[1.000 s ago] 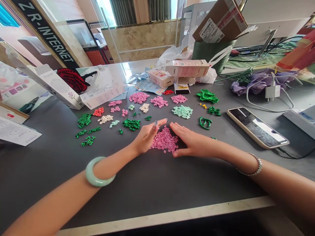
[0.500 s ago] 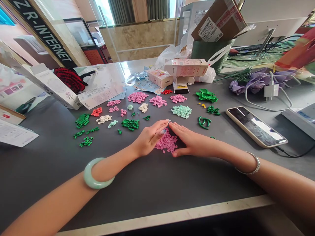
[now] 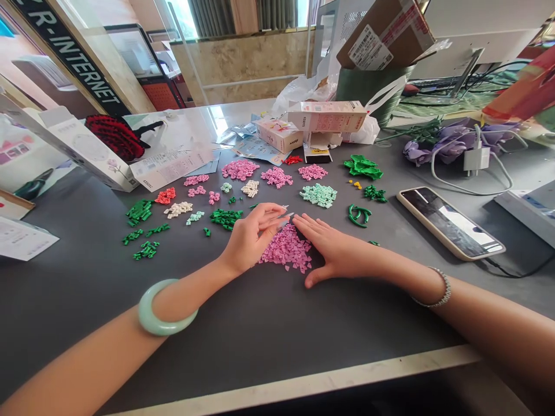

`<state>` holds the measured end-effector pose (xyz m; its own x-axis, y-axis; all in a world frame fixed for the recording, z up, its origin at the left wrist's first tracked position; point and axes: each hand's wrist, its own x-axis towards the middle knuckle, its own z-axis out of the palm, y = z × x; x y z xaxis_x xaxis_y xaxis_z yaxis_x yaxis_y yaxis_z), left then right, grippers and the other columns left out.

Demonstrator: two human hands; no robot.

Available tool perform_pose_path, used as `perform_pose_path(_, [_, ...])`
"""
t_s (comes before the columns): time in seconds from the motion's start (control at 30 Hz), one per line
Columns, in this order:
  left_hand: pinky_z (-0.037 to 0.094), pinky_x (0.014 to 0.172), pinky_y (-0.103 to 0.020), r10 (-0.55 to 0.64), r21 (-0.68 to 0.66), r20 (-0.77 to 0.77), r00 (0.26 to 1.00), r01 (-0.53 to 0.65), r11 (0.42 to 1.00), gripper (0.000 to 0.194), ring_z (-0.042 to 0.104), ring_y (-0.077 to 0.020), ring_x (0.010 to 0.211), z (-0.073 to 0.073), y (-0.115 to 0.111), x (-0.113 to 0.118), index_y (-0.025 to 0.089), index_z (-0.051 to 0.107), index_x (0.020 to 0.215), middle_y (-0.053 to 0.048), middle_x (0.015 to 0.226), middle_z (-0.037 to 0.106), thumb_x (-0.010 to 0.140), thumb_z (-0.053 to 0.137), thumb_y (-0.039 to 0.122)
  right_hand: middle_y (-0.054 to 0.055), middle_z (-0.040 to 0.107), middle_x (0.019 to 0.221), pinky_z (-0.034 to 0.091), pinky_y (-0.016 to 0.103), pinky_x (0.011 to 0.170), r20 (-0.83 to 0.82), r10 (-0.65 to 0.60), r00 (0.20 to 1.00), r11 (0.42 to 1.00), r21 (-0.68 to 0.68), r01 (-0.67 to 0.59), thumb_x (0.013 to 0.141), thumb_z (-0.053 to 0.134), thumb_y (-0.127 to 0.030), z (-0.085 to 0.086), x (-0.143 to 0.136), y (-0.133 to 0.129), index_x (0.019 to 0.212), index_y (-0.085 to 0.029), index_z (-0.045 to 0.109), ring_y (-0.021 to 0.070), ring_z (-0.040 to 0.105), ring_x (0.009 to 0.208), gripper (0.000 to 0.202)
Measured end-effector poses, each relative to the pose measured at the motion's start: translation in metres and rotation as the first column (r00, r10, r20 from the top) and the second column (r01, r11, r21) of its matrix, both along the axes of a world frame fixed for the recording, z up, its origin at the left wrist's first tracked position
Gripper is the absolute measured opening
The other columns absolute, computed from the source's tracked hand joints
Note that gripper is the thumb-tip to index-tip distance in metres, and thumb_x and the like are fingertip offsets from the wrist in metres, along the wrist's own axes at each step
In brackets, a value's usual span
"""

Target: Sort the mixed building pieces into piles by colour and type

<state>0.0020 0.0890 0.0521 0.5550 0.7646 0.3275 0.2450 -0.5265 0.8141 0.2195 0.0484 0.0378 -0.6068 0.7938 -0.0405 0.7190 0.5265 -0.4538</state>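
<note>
A loose heap of small pink plastic pieces (image 3: 286, 248) lies on the dark table between my hands. On the heap's left side my left hand (image 3: 254, 234) rests edge-down, its fingers stretched out and holding nothing. My right hand (image 3: 332, 248) lies against the right side, palm low, fingers extended and thumb spread. Beyond them sit sorted piles: dark green bricks (image 3: 226, 218), mint pieces (image 3: 318, 195), pink bricks (image 3: 276, 177), cream bricks (image 3: 250, 188) and red bricks (image 3: 165, 195). Curved green pieces (image 3: 359, 215) lie past my right hand.
A phone (image 3: 451, 222) with a cable lies to the right, near a white charger (image 3: 477, 159) and purple flowers (image 3: 459, 141). Small boxes (image 3: 327, 117) and plastic bags stand at the back. At the left are an open white box (image 3: 93, 153) and papers (image 3: 26, 237).
My left hand has shifted left and its fingertips have parted from my right hand's. More of the pink heap shows between them. The view has turned slightly.
</note>
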Motion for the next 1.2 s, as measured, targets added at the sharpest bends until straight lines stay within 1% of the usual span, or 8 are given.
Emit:
perform_pose_path(0.1, [0.048,0.104,-0.039,-0.033,0.019,-0.041,0.999,0.034,0.999,0.033,0.06,-0.0245,0.115,0.004,0.001,-0.007,0.017,0.048,0.116,-0.013,0.124,0.062,0.09,0.054,0.037,0.019,0.005,0.156,0.013,0.053,0.116,0.011,0.015,1.0,0.999,0.046,-0.015,0.062,0.06,-0.078,-0.001,0.0,0.003,0.152,-0.009,0.001,0.0331,0.002,0.144,0.128])
perform_pose_path(0.2, [0.043,0.108,-0.042,-0.082,0.165,-0.251,0.965,0.126,0.978,0.054,0.049,-0.0282,0.127,0.011,0.0,-0.019,0.015,0.047,0.128,-0.015,0.136,0.053,0.088,0.056,0.05,0.02,0.006,0.156,0.011,0.054,0.116,0.024,0.031,0.999,0.996,0.079,-0.032,0.059,0.059,-0.081,-0.001,-0.002,0.008,0.152,-0.009,0.0,0.0338,0.003,0.144,0.132])
perform_pose_path(0.3, [0.03,0.114,-0.051,-0.018,0.416,-0.54,0.842,0.285,0.863,0.064,0.03,-0.031,0.139,0.016,-0.005,-0.033,0.013,0.044,0.135,-0.015,0.14,0.048,0.09,0.046,0.059,0.02,0.009,0.156,0.01,0.054,0.116,0.033,0.053,0.998,0.995,0.085,-0.056,0.058,0.058,-0.083,-0.001,-0.006,0.014,0.152,-0.007,0.002,0.0342,0.004,0.144,0.133])
perform_pose_path(0.4, [0.026,0.114,-0.054,0.092,0.487,-0.663,0.743,0.334,0.807,0.073,0.025,-0.0326,0.141,0.016,-0.012,-0.044,0.009,0.037,0.141,-0.018,0.144,0.041,0.09,0.04,0.062,0.021,0.013,0.156,0.011,0.053,0.116,0.028,0.078,0.997,0.992,0.102,-0.08,0.058,0.057,-0.084,0.0,-0.01,0.019,0.152,-0.006,0.006,0.0337,0.007,0.144,0.131])
perform_pose_path(0.57, [0.022,0.114,-0.056,0.1,0.36,-0.758,0.644,0.286,0.888,0.086,0.017,-0.0346,0.142,0.007,-0.02,-0.049,0.005,0.027,0.145,-0.021,0.15,0.027,0.087,0.034,0.069,0.024,0.018,0.154,0.017,0.049,0.116,0.045,0.094,0.995,0.986,0.135,-0.099,0.064,0.056,-0.08,0.0,-0.018,0.016,0.15,-0.001,0.013,0.0333,0.013,0.143,0.124])
perform_pose_path(0.7, [0.019,0.115,-0.056,0.037,0.239,-0.806,0.591,0.267,0.934,0.085,0.012,-0.0338,0.143,0.001,-0.02,-0.045,0.004,0.022,0.146,-0.021,0.153,0.02,0.09,0.028,0.067,0.022,0.023,0.153,0.025,0.05,0.114,0.044,0.065,0.997,0.983,0.169,-0.072,0.08,0.048,-0.071,-0.006,-0.031,0.001,0.149,-0.004,0.019,0.0327,0.018,0.142,0.1])
perform_pose_path(0.9, [0.016,0.116,-0.054,0.017,0.205,-0.811,0.584,0.257,0.944,0.083,0.004,-0.0306,0.145,-0.003,-0.022,-0.042,0.006,0.011,0.148,-0.02,0.155,0.01,0.092,0.027,0.064,0.025,0.026,0.151,0.028,0.052,0.113,0.056,0.017,0.998,0.982,0.186,-0.028,0.085,0.049,-0.063,-0.007,-0.044,-0.01,0.146,0.002,0.024,0.0355,0.021,0.141,0.093])
perform_pose_path(1.2, [0.013,0.117,-0.053,0.007,0.164,-0.857,0.516,0.26,0.952,0.084,-0.005,-0.0268,0.145,-0.002,-0.019,-0.036,0.005,0.005,0.149,-0.017,0.157,0.002,0.092,0.021,0.065,0.026,0.026,0.151,0.027,0.05,0.114,-0.049,0.059,0.997,0.987,0.151,-0.051,0.086,0.057,-0.05,-0.009,-0.041,-0.006,0.148,-0.001,0.021,0.0336,0.019,0.142,0.086])
